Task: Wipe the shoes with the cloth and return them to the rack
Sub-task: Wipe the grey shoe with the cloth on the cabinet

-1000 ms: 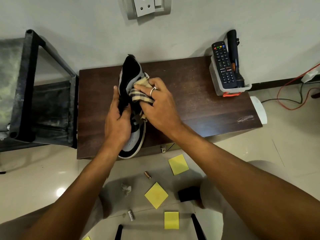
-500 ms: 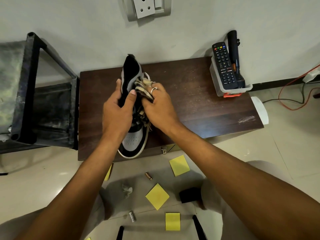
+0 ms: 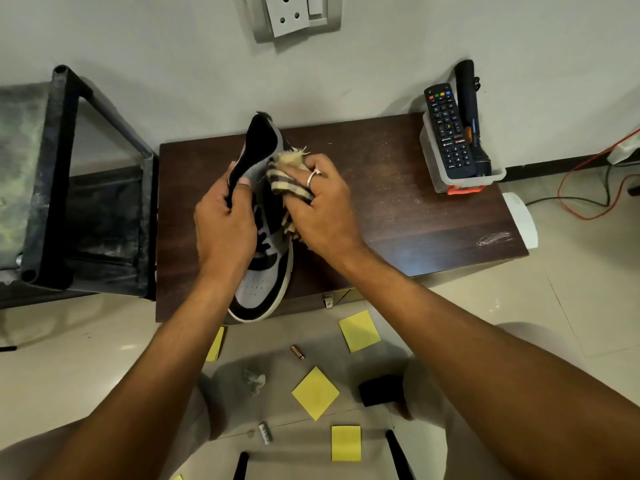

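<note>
Mid-wipe, return to the rack (image 3: 79, 188) not yet begun; next probably calls for turning the shoe (image 3: 265, 271) to reach unwiped sides. Toe nearest, over the table (image 3: 398, 209) edge, heel tipped up toward the wall. Left hand (image 3: 225, 230) clasping the collar; right hand (image 3: 322, 209) pressing the bunched cloth (image 3: 287, 174) against the shoe's side.

Dim, soft shadows, wide-angle edge distortion

Left hand (image 3: 225, 223) and right hand (image 3: 322, 206) both clenched, forearms converging.
</note>
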`<state>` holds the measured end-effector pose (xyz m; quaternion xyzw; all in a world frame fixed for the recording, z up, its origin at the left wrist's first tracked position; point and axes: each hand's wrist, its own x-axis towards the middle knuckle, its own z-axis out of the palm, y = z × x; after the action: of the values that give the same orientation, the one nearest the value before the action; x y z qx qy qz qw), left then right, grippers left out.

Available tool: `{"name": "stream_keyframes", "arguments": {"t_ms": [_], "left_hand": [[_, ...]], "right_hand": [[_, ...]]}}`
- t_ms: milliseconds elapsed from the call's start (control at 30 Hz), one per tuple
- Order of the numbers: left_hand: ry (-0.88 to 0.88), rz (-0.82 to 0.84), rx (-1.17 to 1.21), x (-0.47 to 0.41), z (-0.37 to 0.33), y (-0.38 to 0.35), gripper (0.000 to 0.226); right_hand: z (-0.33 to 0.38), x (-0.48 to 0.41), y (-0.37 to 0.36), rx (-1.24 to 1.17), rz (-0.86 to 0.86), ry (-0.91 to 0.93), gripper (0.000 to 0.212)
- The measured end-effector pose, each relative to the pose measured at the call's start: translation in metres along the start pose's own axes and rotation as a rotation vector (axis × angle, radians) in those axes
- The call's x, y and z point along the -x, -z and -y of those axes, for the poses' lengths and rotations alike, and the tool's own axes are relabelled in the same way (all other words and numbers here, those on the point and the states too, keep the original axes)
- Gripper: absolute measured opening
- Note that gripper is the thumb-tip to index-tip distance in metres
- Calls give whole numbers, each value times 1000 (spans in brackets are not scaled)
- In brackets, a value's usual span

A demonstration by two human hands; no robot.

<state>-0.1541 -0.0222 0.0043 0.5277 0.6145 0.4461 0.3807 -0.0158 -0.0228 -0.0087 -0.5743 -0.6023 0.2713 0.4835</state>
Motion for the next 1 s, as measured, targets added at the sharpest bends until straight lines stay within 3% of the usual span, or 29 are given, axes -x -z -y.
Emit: {"name": "stream_keyframes", "arguments": {"t_ms": [100, 333, 500, 600, 767, 1000], "left_hand": [[18, 17, 25, 4, -1, -1, 29], [56, 8, 50, 0, 3, 4, 27], [62, 26, 85, 1, 0, 3, 25], [71, 41, 87, -1, 3, 4, 27], [69, 45, 66, 1, 0, 6, 27], [58, 55, 46, 0, -2, 7, 28]], "right_hand": [[1, 2, -12, 32, 31, 40, 45], [-2, 8, -19, 89, 154, 127, 43], [-7, 10, -8, 332, 229, 270, 46], [-7, 10, -6, 477, 204, 336, 47], [-3, 5, -3, 573, 82, 366, 32], [1, 6, -6, 627, 51, 345, 38]]}}
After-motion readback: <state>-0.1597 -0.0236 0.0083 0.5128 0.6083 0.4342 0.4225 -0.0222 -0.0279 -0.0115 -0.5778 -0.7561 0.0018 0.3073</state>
